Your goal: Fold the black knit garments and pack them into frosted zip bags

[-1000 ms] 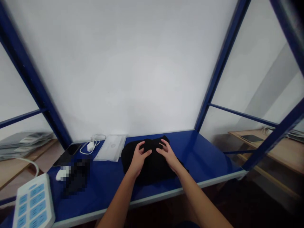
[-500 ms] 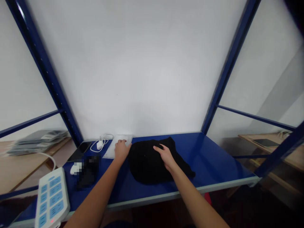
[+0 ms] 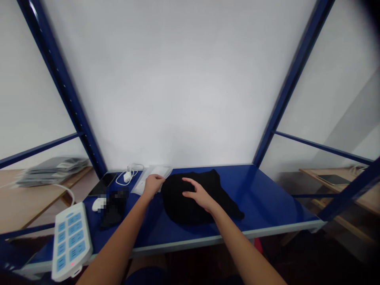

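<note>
A black cloth item lies on the blue table, its narrow end pointing to the lower right. Over its middle is my right hand, thumb and fingers apart, holding nothing. My left hand is closed in a pinch at the right edge of a clear plastic bag, which has something white inside. The bag lies just left of the cloth, near the wall.
On the left are a white charger with cable, a black phone, a white object, a dark blurred item and a power strip. Blue posts flank the table.
My left hand has gone from lying spread on the bag to pinching its edge, which has shifted slightly right. My right hand has moved a little left, its fingers wider apart.
</note>
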`<state>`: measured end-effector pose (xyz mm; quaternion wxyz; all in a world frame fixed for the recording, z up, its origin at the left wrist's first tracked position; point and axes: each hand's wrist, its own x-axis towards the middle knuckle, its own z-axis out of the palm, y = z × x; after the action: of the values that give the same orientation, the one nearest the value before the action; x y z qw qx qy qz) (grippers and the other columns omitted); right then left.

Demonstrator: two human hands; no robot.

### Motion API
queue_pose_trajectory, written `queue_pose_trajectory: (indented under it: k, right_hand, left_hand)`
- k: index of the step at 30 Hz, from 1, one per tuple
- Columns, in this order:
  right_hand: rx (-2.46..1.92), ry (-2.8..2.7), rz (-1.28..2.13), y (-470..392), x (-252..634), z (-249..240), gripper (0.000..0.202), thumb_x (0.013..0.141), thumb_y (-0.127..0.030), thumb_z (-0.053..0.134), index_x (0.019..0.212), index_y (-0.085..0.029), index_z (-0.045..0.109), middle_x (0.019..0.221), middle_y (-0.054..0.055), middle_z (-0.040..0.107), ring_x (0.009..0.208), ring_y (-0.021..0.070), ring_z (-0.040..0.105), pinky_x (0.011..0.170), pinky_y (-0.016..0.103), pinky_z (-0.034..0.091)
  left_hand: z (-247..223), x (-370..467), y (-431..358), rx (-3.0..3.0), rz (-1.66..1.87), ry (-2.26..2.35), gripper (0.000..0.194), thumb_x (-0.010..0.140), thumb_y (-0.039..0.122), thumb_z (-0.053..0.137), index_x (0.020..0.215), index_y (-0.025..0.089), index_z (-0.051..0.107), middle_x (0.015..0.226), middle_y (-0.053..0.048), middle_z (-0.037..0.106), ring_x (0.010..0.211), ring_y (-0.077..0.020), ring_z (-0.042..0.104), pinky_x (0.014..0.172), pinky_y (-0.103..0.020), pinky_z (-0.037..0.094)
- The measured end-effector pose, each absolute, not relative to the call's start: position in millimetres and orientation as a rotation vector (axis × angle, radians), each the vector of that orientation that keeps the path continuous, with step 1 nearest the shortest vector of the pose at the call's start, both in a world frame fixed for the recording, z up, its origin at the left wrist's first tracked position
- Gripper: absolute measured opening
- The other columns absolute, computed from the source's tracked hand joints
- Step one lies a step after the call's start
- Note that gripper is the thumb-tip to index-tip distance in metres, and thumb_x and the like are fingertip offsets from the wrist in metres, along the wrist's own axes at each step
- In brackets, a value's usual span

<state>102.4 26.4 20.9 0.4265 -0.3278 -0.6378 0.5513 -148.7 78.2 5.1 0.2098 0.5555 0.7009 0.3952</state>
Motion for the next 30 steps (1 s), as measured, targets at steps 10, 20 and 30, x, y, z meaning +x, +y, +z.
queue_pose_trajectory:
  k: [10,20,30]
  right_hand:
    - [-1.025,-2.317,0.694,-2.2,89.8,62.3,0.077,0.079,-0.018,0.058,0.150,-0.036,0.032,0.086,-0.002,0.070,0.059,0.0131,0.055,0.063,0.025,0.041]
    - [-1.175,-2.398,0.392,-6.7,104.1,55.3,0.050,0.080,-0.024,0.057,0.129,-0.027,0.051,0.105,0.005,0.068,0.081,0.0192,0.062,0.071,0.027,0.039]
    - [-1.053,-2.343,0.592,1.4,122.1,49.0,0.046,0.075,-0.018,0.061,0.120,-0.028,0.065,0.101,0.003,0.072,0.079,0.0194,0.064,0.074,0.029,0.045]
  left_hand:
    - [54.7,-114.8,20.1,1.293,1.138,1.186,0.026,0.068,0.039,0.076,0.077,0.015,0.070,0.070,-0.002,0.066,0.061,-0.0122,0.055,0.058,-0.023,0.039]
    - [58.2,-111.7,15.6,1.546,1.299,1.370,0.024,0.074,0.039,0.071,0.079,0.016,0.070,0.067,-0.001,0.064,0.061,-0.0143,0.055,0.060,-0.026,0.043]
    - [74.7,-125.5,6.3,2.226,1.486,1.780,0.012,0.083,0.023,0.058,0.075,0.019,0.067,0.075,-0.002,0.059,0.067,-0.0150,0.055,0.070,-0.028,0.046]
